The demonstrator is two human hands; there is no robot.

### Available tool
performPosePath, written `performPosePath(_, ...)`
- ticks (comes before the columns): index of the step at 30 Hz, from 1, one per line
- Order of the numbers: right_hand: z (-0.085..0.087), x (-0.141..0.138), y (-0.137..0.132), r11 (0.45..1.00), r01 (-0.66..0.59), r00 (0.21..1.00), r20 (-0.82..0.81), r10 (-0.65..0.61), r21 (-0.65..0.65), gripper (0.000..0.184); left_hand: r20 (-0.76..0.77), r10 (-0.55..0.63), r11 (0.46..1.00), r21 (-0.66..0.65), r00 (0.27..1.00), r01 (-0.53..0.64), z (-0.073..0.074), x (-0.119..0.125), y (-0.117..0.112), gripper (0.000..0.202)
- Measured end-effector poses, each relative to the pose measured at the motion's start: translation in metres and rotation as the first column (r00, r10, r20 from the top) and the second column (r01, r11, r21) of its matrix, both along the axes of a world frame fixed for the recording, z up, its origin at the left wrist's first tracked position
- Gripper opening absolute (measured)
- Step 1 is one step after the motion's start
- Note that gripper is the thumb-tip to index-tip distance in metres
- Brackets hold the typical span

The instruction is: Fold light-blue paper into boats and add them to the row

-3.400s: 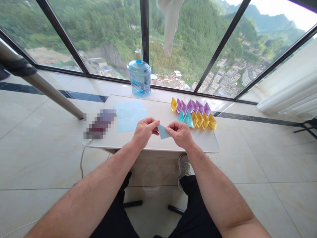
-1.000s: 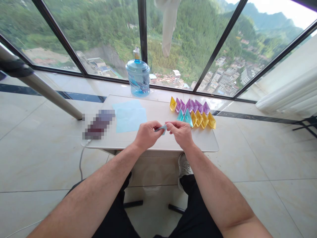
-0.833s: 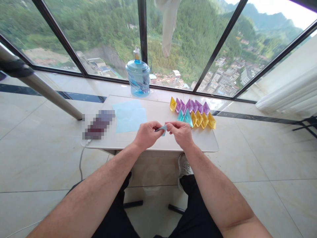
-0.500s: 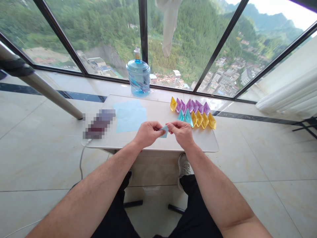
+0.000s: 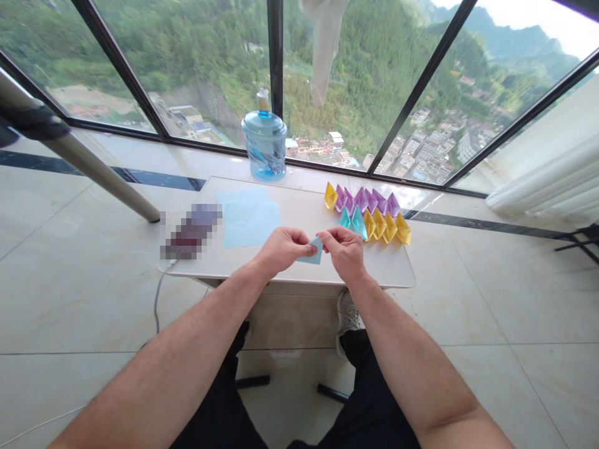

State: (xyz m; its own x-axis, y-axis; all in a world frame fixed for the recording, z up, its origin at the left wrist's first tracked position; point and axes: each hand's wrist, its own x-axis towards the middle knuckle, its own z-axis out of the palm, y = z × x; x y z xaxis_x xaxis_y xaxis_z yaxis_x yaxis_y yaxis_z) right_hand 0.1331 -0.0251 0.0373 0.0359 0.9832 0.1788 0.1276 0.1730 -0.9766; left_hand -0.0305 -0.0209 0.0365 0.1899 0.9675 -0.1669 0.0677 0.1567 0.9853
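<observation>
My left hand point(image 5: 281, 248) and my right hand point(image 5: 345, 249) both pinch a small folded piece of light blue paper point(image 5: 314, 253) just above the near part of a small white table point(image 5: 299, 274). The fingers of both hands are closed on the paper's upper edges. Behind my right hand stand several finished paper boats point(image 5: 369, 213) in yellow, purple and teal, lined up in two rows. A stack of flat light blue sheets point(image 5: 248, 218) lies to the left of my hands.
A blurred dark object point(image 5: 189, 232) with a cable lies at the table's left end. A large blue water bottle point(image 5: 264, 141) stands on the sill by the window. A metal pole point(image 5: 79, 157) slants at the left. My shoe point(image 5: 347, 315) shows under the table.
The folded paper was wider and held open 3.4 s ago; my hands came closer together, and it now hangs as a smaller pointed shape between my fingers.
</observation>
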Motion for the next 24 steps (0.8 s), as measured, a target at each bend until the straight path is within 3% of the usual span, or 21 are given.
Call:
performPosePath(3,-0.0021,-0.0013,0.0007,0.997,-0.071,0.996,0.055,0.071,-0.016,0.03,0.018,0.019,1.0,0.022,1.0,-0.019,-0.0014,-0.001,-0.0002,0.037)
performPosePath(8,-0.0016,-0.0006,0.0009,0.999,-0.047,0.995,0.085,0.048,-0.015,0.04,-0.053,0.007,0.995,0.096,0.999,-0.002,-0.0032,-0.0019,-0.002,0.034)
performPosePath(13,-0.0023,0.0024,-0.0003,0.999,-0.037,0.996,0.084,0.038,-0.017,0.035,-0.098,-0.01,0.995,0.095,0.995,0.019,-0.0033,-0.0004,-0.003,0.031)
performPosePath(20,-0.0014,0.0015,0.0004,1.0,-0.01,1.0,-0.009,0.01,-0.02,0.025,-0.039,-0.037,0.999,0.01,0.999,0.037,-0.0029,0.001,-0.0037,0.031)
performPosePath(24,-0.001,0.0061,0.0043,0.999,0.009,1.0,-0.01,-0.01,-0.04,0.028,-0.128,-0.058,0.995,0.075,0.99,0.068,-0.0027,0.0006,-0.0059,0.032)
